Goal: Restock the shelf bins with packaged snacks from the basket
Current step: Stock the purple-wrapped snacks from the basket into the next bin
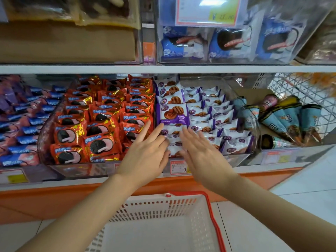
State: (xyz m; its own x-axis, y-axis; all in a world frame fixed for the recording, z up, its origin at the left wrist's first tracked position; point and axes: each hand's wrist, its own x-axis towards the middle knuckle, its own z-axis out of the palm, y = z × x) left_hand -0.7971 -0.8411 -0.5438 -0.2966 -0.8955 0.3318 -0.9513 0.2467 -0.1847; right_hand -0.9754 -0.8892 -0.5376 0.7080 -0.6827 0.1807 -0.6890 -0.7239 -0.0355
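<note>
- Now, your left hand (pixel 145 151) and right hand (pixel 201 151) are spread flat, fingers (pixel 154 135) straight, holding nothing.
- The purple-and-white wafer packets (pixel 209 113) lie at 12 o'clock, just past your fingers, long axes crosswise; both hands equally near.

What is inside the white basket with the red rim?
The basket shows only its bare white bottom; nothing lies there in view. The left forearm covers its left side, and its near end lies outside the picture, so those parts are unknown.

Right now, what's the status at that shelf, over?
Left hand, right hand open, holding nothing. Both over front purple packets. Basket shows no packets. Nothing in the way.
</note>
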